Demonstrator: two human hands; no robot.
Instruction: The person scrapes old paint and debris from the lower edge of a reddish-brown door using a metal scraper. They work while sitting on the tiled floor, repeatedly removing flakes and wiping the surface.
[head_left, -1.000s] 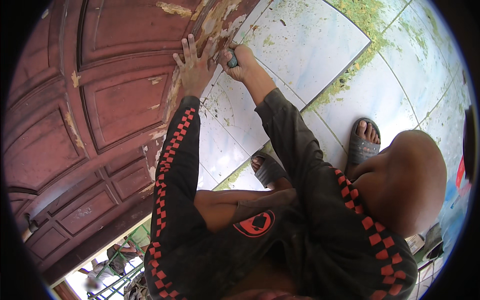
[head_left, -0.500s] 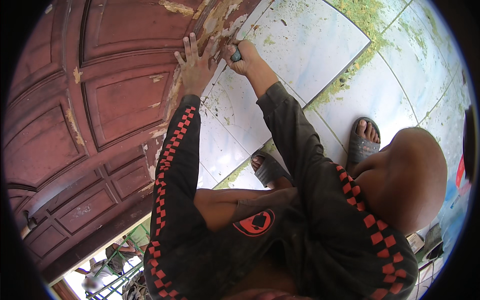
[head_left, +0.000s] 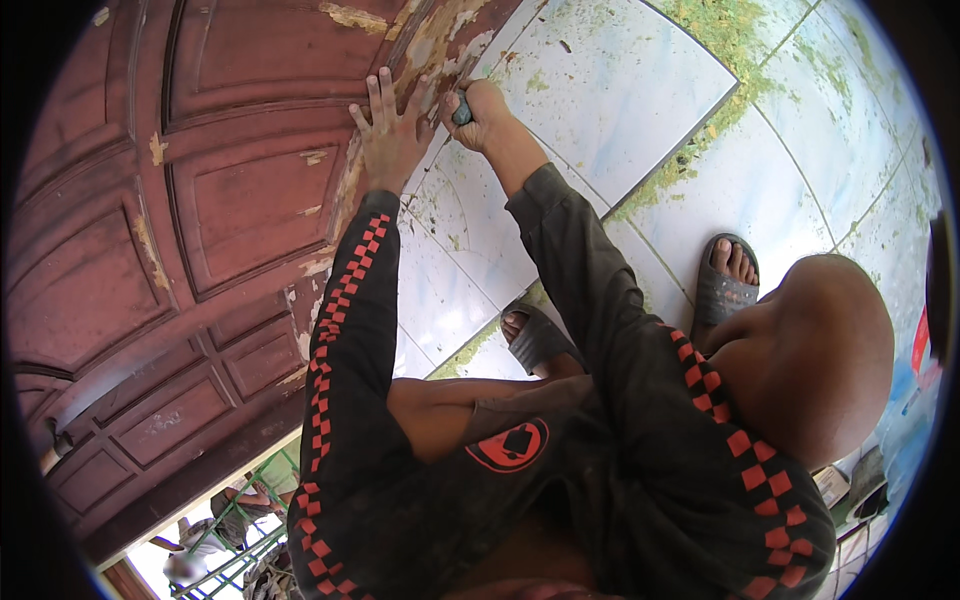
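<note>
My left hand (head_left: 391,135) lies flat with fingers spread against the edge of a red-brown panelled wooden door (head_left: 260,205), where paint has flaked to pale wood. Just right of it, my right hand (head_left: 487,118) is wrapped round a hand tool with a dark blue-green handle (head_left: 461,108), held close to the door's lower edge. The tool's working end is hidden behind my fist and against the wood.
White tiled floor (head_left: 620,90) spreads to the right, strewn with green-yellow flakes (head_left: 690,150). My sandalled feet (head_left: 727,270) rest on it. A curved-blade tool (head_left: 60,440) is at the door's lower left. Beyond a green metal railing (head_left: 245,555), people are partly visible.
My right hand and the tool handle have shifted slightly left, toward the door. My left hand stays in the same place.
</note>
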